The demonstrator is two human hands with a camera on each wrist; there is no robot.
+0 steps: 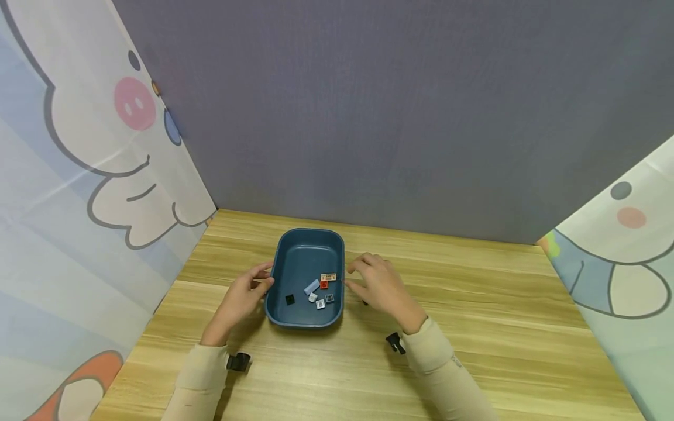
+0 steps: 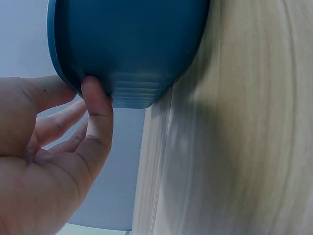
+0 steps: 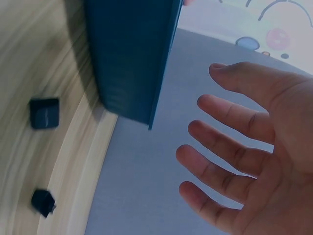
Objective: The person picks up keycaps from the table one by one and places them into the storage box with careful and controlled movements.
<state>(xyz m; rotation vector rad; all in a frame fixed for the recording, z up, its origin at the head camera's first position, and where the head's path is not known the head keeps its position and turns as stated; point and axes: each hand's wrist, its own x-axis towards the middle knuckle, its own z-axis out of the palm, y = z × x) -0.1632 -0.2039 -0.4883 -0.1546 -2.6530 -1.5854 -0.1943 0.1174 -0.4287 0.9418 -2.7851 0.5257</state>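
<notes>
A dark blue tray (image 1: 305,257) lies on the table, with several small brick-like pieces in its near half. Among them are a black square (image 1: 290,299), a light blue bar (image 1: 312,287), a red square (image 1: 323,285) and a beige tile (image 1: 329,277). My left hand (image 1: 242,299) pinches the tray's left rim between thumb and finger, as the left wrist view shows close up. At the tray's right side is my right hand (image 1: 383,285). Its fingers are spread and relaxed, apart from the rim in the right wrist view, and hold nothing.
On the wooden table (image 1: 500,327), right of the tray, lie a black cube-like piece (image 3: 44,113) and another small black piece (image 3: 43,202). A grey panel (image 1: 395,117) stands along the back. Cartoon-printed sheets (image 1: 105,193) flank the table.
</notes>
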